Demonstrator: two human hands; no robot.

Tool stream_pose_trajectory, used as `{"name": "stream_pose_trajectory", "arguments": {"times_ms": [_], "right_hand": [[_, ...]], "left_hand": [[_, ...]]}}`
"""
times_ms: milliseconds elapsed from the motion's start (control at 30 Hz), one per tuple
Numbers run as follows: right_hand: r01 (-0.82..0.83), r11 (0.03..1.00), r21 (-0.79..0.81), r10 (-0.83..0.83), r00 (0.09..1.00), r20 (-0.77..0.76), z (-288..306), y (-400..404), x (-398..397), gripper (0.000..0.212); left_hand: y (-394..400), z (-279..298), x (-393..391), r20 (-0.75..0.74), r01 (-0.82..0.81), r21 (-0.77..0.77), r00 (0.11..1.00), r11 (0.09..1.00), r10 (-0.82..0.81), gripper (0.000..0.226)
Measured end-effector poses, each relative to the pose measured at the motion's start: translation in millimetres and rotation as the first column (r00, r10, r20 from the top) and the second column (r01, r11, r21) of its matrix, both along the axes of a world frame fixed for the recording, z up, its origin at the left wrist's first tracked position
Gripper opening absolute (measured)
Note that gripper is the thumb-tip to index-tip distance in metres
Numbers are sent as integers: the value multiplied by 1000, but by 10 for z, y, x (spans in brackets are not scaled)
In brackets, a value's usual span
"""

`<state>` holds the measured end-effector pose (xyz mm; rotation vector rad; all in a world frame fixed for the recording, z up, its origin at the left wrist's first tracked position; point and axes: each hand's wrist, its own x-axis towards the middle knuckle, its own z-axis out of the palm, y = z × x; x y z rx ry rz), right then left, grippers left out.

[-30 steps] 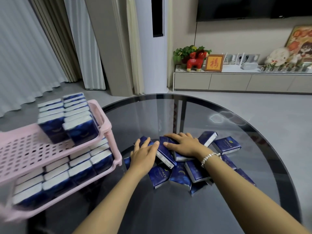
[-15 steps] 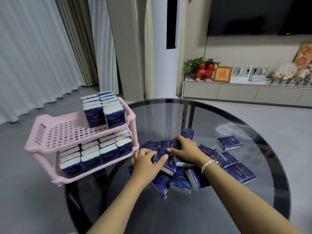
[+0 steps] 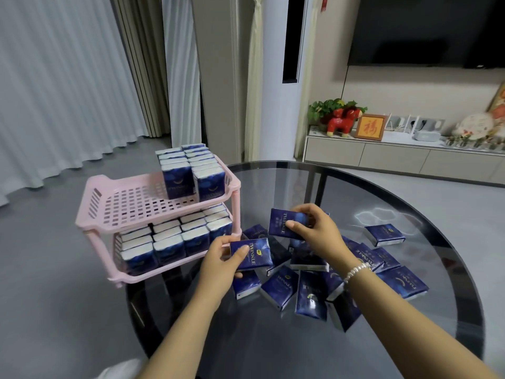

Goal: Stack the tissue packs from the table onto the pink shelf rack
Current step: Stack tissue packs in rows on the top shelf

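Left grip clamps one tissue pack; right grip clamps another pack, loose packs on the desk beneath both.

Soft, even indoor light filled the room, a pale ceiling-lamp glare sat on the glass table toward two o'clock, shadows were faint, focus was slightly soft, and wide-angle distortion bent verticals near the edges.

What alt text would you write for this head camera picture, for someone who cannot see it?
Each hand, left hand and right hand, holds one dark blue tissue pack above loose tissue packs on a round glass table. A partly filled two-tier pink shelf rack stands left.
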<state>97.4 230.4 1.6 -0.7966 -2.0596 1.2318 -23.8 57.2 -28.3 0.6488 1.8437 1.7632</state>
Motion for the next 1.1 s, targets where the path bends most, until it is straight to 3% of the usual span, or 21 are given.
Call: {"name": "stream_pose_trajectory", "arguments": {"times_ms": [133, 300, 400, 500, 600, 767, 900, 1100], "right_hand": [[-77, 995, -56, 74, 996, -59, 40, -284, 60, 20], [-96, 985, -145, 68, 980, -188, 64, -510, 111, 20], [-140, 986, -93, 130, 986, -100, 13, -657, 57, 22], [-143, 990, 9, 143, 990, -15, -71, -781, -27, 31], [-176, 979, 104, 168, 982, 86, -76, -869, -76, 44], [-339, 919, -200, 343, 939, -15, -84, -988, -93, 60], [-411, 906, -99, 409, 912, -42, -80, -1079, -172, 33], [-521, 850, -78, 526, 846, 88, -28, -1086, -234, 36]], "left_hand": [[-102, 41, 48, 112, 1, 69, 994, 998, -9, 7], [-142, 42, 57, 146, -16, 75, 989, 997, 5, 10], [-176, 109, 98, 254, 55, 148, 963, 987, -92, 24], [-220, 129, 153, 239, 135, 153, 956, 979, -169, 35], [-295, 116, 161, 153, 137, 96, 977, 986, -150, 21], [-485, 88, 127, 235, 48, 214, 967, 976, -99, 19], [-630, 90, 62, 261, 25, 224, 962, 974, -85, 20], [-824, 108, -62, 189, 118, 131, 972, 984, -141, 23]]}}
